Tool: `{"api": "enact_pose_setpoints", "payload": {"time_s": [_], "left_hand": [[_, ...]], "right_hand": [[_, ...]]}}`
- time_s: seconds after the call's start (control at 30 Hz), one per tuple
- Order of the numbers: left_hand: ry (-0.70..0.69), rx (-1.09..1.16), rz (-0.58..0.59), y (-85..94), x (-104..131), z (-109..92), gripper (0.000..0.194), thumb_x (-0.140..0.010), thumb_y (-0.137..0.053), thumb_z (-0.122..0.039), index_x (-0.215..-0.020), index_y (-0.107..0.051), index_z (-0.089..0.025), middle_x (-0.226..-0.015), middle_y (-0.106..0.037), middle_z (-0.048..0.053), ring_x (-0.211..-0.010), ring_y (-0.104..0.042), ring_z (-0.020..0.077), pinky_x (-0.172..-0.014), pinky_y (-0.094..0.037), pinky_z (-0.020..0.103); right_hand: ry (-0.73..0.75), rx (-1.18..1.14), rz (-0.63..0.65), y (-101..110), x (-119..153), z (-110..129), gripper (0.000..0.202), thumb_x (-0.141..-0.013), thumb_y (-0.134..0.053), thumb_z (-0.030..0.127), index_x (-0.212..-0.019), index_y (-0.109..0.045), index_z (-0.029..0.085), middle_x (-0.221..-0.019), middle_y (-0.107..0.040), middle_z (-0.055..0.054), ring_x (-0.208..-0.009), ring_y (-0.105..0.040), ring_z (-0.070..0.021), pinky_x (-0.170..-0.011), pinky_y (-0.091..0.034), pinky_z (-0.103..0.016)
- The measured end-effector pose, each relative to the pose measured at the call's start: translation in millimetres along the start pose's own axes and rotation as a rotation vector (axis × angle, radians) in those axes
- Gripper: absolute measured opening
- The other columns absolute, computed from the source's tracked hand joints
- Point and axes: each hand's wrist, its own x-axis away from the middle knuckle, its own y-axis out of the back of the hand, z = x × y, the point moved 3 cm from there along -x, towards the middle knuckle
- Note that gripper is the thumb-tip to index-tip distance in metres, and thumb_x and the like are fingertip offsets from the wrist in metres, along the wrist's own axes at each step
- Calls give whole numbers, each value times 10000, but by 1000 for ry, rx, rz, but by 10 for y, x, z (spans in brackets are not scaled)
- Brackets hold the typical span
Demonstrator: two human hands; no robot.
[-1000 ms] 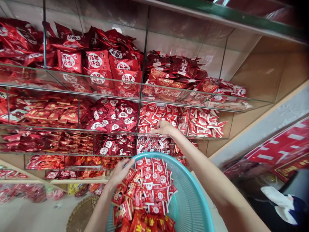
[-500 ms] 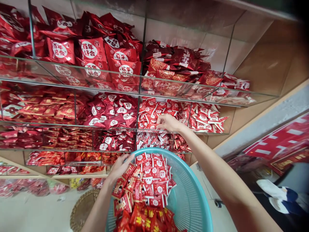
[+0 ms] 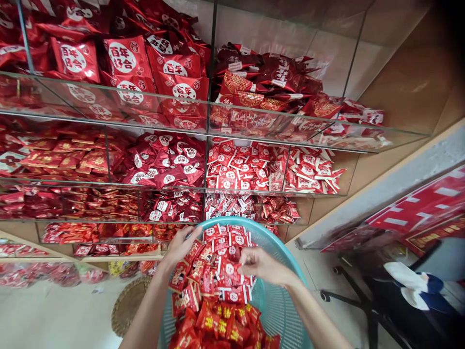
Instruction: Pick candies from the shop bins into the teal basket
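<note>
A teal plastic basket (image 3: 290,291) holds red packets with white labels (image 3: 234,293) in its upper part and red packets with yellow characters (image 3: 223,322) lower down. My left hand (image 3: 182,246) grips the basket's upper left rim. Over the packets inside the basket is my right hand (image 3: 256,264), its fingers pinched on a small red and white packet (image 3: 229,269). Behind the basket, similar red and white packets (image 3: 236,167) fill a shelf compartment.
Glass-fronted shelves (image 3: 174,127) of red packets span the view. A woven basket (image 3: 127,305) stands on the floor at lower left. At right are a wheeled chair base (image 3: 370,303) and red printed banners (image 3: 417,208).
My right hand has come down from the shelf compartment into the basket, now with a packet at its fingers. My left hand stays at the rim. The view has shifted slightly.
</note>
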Motion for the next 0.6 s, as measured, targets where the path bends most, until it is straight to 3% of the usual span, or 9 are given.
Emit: {"api": "enact_pose_setpoints", "payload": {"time_s": [0.13, 0.37, 0.6], "left_hand": [[5, -12, -18, 10, 18, -29, 555, -836, -459, -676, -888, -725, -191, -856, -710, 21, -827, -599, 215, -751, -404, 283], [9, -15, -28, 10, -10, 24, 542, -818, -489, -680, -883, -726, -197, -853, -708, 17, -809, -592, 203, -741, -413, 277], [20, -12, -50, 14, 14, -15, 517, -808, -510, -679, -839, -717, -206, -765, -669, -2, -754, -579, 189, -683, -398, 266]], "right_hand": [[-104, -31, 52, -68, 7, -395, 530, -562, -826, 605, -663, -511, 190, -540, -450, 91, -514, -367, -69, -520, -262, -235], [-154, -47, 110, -102, -42, -625, 562, -483, -854, 611, -633, -532, 177, -514, -506, 79, -494, -437, -68, -485, -288, -207], [-214, -6, 66, -138, -107, -818, 510, -466, -862, 543, -607, -527, 186, -492, -547, 71, -471, -501, -86, -459, -350, -201]]}}
